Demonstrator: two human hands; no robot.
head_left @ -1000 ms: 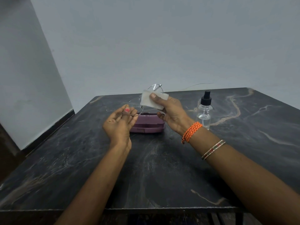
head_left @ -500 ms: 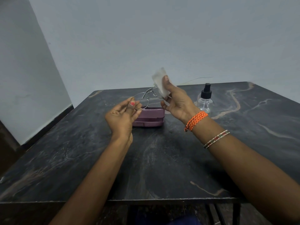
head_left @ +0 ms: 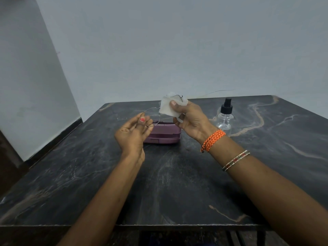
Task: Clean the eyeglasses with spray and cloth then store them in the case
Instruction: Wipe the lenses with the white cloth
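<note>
The eyeglasses (head_left: 150, 118) are held up above the counter (head_left: 168, 174), clear of the closed purple case (head_left: 162, 134) — likely so each lens can be wiped freely. The left hand (head_left: 132, 134) pinches one round rim in a thumb-and-finger grip. The right hand (head_left: 190, 119) pinches the white cloth (head_left: 166, 108) around the other lens. The spray bottle (head_left: 225, 116) stands apart, to the right.

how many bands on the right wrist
2: an orange braided band at the right wrist, and a thin beaded bangle further up the forearm. None visible on the left.
</note>
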